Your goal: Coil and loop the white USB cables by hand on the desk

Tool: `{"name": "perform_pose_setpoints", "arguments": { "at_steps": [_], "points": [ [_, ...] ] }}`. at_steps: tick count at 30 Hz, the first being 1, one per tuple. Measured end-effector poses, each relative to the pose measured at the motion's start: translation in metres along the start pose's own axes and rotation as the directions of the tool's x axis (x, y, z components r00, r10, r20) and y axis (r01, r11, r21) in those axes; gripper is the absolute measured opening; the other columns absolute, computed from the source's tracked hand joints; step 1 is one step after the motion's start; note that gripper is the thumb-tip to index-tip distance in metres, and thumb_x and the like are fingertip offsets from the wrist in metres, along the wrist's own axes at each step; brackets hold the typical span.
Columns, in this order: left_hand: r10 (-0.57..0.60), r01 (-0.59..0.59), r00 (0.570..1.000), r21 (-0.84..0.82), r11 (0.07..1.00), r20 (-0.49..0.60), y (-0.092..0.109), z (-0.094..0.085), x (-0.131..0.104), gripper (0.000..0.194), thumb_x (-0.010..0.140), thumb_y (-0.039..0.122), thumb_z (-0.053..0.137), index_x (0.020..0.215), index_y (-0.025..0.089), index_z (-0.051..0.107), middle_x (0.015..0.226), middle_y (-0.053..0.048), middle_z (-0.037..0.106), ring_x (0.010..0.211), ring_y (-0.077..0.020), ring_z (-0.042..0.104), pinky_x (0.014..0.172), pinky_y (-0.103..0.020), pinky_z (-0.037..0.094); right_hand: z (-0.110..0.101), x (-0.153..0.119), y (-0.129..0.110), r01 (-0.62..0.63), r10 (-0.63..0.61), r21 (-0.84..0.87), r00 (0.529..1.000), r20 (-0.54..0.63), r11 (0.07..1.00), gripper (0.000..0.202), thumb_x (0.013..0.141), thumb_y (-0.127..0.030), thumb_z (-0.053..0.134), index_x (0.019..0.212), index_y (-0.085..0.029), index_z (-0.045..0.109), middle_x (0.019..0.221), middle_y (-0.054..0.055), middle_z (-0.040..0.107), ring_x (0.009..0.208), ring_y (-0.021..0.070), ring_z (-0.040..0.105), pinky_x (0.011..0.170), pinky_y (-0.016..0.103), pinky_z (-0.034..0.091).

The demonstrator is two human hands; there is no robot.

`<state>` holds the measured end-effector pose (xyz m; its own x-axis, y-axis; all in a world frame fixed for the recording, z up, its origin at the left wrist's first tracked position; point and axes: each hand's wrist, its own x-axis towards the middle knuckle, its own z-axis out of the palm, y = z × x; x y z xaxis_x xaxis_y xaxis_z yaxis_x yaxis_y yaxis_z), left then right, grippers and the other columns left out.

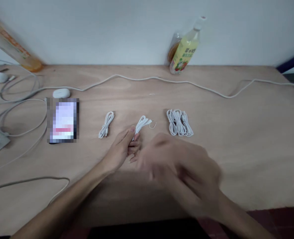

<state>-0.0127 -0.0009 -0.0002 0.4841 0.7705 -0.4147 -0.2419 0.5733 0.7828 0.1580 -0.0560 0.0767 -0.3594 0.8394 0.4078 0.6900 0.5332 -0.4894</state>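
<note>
Pinching a white cable point(141, 124) in my left hand point(123, 142); right hand point(184, 162) blurred, grip unclear; yellow bottle label point(184, 53) too small to read!

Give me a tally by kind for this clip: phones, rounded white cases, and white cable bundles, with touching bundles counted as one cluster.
White cable bundles or clusters: 3 (left bundle, bundle in the left hand, right cluster)
Rounded white cases: 2 (beside the phone, and far left)
Phones: 1
Total: 6

Right fingers point(148, 156) just a blur
</note>
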Motion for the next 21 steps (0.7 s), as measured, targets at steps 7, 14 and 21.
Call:
{"name": "perform_pose_setpoints", "arguments": {
  "at_steps": [7, 14, 21],
  "points": [
    [0.062, -0.075, 0.992, -0.122, 0.990, -0.109, 0.002, 0.000, 0.001, 0.060, 0.086, 0.067, 0.086, 0.078, 0.022, 0.049, 0.064, 0.012, 0.028, 0.049, -0.0053, 0.018, 0.038, -0.014, 0.032, 0.057, 0.002, 0.075, -0.324, 0.317, -0.098, 0.945, -0.087, 0.941, 0.008, 0.099, -0.019, 0.061, 0.102, -0.021, 0.069, 0.083, 0.004, 0.074, 0.067, 0.0205, 0.070, 0.063, 0.031, 0.051],
    [0.070, -0.081, 0.992, -0.107, 0.991, -0.104, 0.001, 0.000, 0.003, 0.062, 0.080, 0.069, 0.091, 0.080, 0.021, 0.051, 0.064, 0.012, 0.031, 0.050, -0.0049, 0.018, 0.038, -0.013, 0.030, 0.073, -0.003, 0.082, -0.335, 0.314, -0.253, 0.942, -0.122, 0.908, 0.008, 0.103, -0.014, 0.066, 0.101, -0.020, 0.071, 0.101, 0.010, 0.075, 0.079, 0.0219, 0.072, 0.059, 0.029, 0.049],
    [0.049, -0.065, 0.991, -0.132, 0.989, -0.121, 0.005, 0.003, 0.002, 0.066, 0.068, 0.068, 0.098, 0.077, 0.020, 0.053, 0.060, 0.014, 0.033, 0.048, -0.0037, 0.018, 0.036, -0.014, 0.030, 0.082, -0.007, 0.090, -0.281, 0.270, -0.432, 0.959, -0.089, 0.857, 0.018, 0.110, -0.016, 0.059, 0.099, -0.015, 0.072, 0.100, 0.013, 0.074, 0.071, 0.0196, 0.068, 0.049, 0.027, 0.042]
  ]
}}
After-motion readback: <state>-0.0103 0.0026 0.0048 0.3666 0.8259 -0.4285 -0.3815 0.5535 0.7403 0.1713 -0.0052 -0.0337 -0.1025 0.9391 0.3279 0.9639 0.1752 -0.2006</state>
